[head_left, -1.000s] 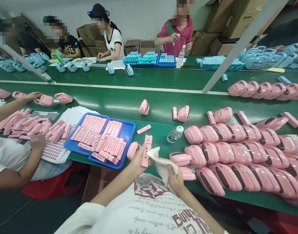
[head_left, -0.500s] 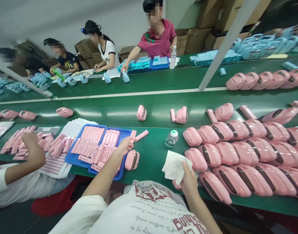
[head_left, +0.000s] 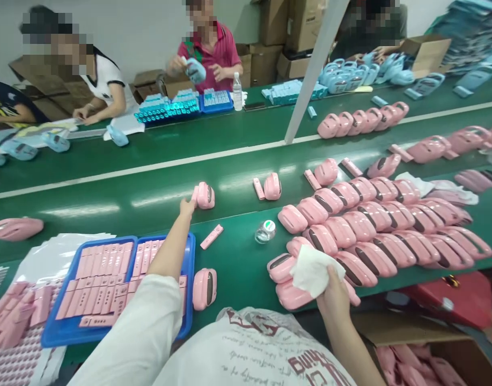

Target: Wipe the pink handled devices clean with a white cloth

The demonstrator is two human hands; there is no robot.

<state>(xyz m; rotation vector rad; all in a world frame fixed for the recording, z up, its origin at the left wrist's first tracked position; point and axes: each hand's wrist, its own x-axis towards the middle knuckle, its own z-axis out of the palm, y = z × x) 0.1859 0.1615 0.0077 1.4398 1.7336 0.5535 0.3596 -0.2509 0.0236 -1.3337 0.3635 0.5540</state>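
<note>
My left hand [head_left: 186, 207] is stretched far out over the green belt and touches a pink rounded casing [head_left: 204, 195] lying there; I cannot tell if the fingers grip it. My right hand [head_left: 333, 292] is closed on a white cloth [head_left: 313, 269] near the table's front edge, just above two pink casings [head_left: 284, 268]. A loose pink flat strip [head_left: 212, 236] lies on the table between the blue tray and a small clear bottle [head_left: 265, 231]. Another pink casing [head_left: 204, 288] rests beside the tray, close to my body.
Two blue trays [head_left: 68, 336] of pink strips sit at the front left. A large heap of pink casings [head_left: 390, 225] fills the right. More casings with strips [head_left: 272, 186] lie on the belt. People work with blue parts across the far table; a white post [head_left: 314, 69] stands mid-belt.
My left hand left the blue tray and reached forward to the casing on the belt. My right hand with the cloth stayed near the front edge. The view swung to the right.
</note>
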